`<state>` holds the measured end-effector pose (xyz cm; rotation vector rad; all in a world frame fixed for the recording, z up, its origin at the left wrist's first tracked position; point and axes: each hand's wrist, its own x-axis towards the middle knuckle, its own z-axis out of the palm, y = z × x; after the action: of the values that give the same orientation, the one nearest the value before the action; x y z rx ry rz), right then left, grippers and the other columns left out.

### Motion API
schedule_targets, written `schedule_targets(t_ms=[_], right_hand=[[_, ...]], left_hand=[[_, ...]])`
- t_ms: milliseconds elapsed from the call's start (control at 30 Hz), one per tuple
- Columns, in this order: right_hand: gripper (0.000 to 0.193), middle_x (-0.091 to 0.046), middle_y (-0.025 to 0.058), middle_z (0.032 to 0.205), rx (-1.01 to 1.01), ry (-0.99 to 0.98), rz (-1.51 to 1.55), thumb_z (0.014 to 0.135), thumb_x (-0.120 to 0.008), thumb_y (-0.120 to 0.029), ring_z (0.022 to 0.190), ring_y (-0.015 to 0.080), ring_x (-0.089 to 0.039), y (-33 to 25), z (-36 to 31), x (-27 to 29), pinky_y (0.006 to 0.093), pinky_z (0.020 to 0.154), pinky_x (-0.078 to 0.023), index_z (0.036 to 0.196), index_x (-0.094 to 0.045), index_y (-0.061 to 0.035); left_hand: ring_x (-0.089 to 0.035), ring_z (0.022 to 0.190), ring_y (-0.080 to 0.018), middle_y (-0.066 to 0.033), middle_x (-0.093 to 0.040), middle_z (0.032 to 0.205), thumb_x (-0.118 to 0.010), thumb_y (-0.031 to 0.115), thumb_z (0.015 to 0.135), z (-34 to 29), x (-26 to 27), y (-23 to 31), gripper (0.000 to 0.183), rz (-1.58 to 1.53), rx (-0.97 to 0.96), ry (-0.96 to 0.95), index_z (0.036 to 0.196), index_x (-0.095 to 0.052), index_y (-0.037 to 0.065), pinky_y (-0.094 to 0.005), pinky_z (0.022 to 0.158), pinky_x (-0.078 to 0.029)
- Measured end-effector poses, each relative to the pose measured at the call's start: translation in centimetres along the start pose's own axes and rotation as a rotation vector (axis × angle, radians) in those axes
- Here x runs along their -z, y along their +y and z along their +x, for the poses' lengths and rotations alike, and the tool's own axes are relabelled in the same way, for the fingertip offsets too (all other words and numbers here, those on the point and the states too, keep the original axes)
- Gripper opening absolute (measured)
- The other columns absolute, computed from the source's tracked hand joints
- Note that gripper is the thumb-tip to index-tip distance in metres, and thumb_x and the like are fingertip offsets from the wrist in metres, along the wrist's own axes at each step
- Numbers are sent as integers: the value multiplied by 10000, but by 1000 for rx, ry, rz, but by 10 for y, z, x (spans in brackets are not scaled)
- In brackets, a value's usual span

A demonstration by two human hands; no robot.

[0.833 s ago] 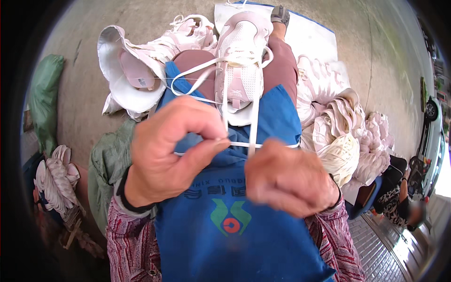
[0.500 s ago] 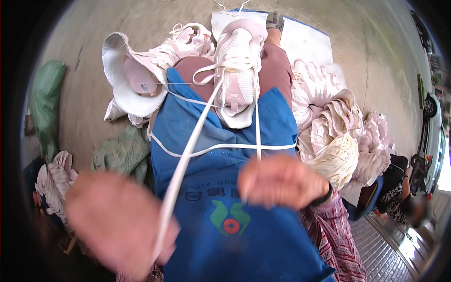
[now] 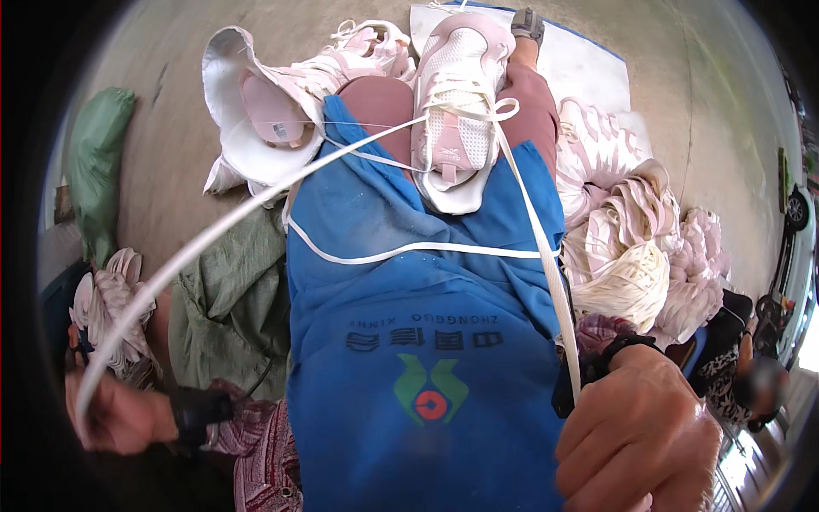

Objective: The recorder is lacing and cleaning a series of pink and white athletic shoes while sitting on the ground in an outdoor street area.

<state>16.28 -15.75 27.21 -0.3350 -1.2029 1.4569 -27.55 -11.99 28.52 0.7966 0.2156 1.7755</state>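
Far on the left, the left hand [image 3: 115, 418] is curled into a closed fist around one end of the white shoelace [image 3: 256, 209]. The lace runs up from that fist in a long, tight line to the pink and white shoe [image 3: 456, 111]. Just above the fist lies a bunch of pale shoe parts [image 3: 107, 311], and next to it a green bag [image 3: 226, 316].

In the middle, the shoe rests on the person's lap, on top of a blue apron [image 3: 409, 341], with its toe pointing away. The lace is threaded through the holes near the top of the shoe and makes a loop there. A thin white apron string [image 3: 418, 250] crosses the blue cloth below the shoe. An open shoe upper [image 3: 264, 119] lies just to the left of the knee.

On the right, the other end of the lace comes down to the right hand [image 3: 640, 435]. That hand is closed too, with the lace pinched at the top of the fist. A pile of pink and cream shoe pieces [image 3: 631, 256] sits beside it.

The lace looks flat, thin, soft and very light — it bends any way and may slip through loose fingers. It seems best held near its ends, pinched firmly. The shoe looks light and a bit squashy — its firm sole or heel would be the best place to grab it.
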Motion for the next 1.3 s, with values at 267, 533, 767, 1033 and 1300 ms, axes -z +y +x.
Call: schedule_targets(t_ms=[267,533,767,1033,1300], right_hand=[[192,-472,36,561,-62,-83,-75,878,-560,-42,386,100,-403,3,-31,18,242,328,-293,986,-715,-74],[241,-551,21,595,-472,769,-507,876,-473,-26,476,42,-438,0,-99,54,190,454,-328,987,-656,84],[193,-579,14,699,-690,606,-854,875,-540,-51,582,54,-462,47,-69,88,213,515,-369,1017,-658,7],[185,-631,149,827,-391,343,-1110,852,-576,-60,681,265,-617,116,-51,104,348,622,-490,1021,-633,-9],[257,-537,128,803,-414,16,-1483,827,-630,-184,642,311,-609,157,-14,103,397,504,-497,1043,-547,-73]], left_hand=[[-399,620,-11,15,-433,765,-453,46,936,0,2,-185,122,284,624,-106,1045,-440,-5,-168,545,-356],[-610,728,-184,-139,-623,805,-637,140,840,-32,-9,-356,196,1239,615,-508,979,-586,11,-299,665,-476],[-612,689,-190,-117,-626,772,-602,115,862,-28,5,-383,149,1407,539,-692,924,-582,-19,-308,639,-481],[-559,657,-153,-64,-596,734,-513,156,889,-4,13,-388,185,1141,1241,-466,895,-591,-12,-314,590,-448],[-503,642,-84,-17,-558,749,-516,152,891,5,8,-382,174,992,1340,-427,931,-595,2,-238,505,-402]])
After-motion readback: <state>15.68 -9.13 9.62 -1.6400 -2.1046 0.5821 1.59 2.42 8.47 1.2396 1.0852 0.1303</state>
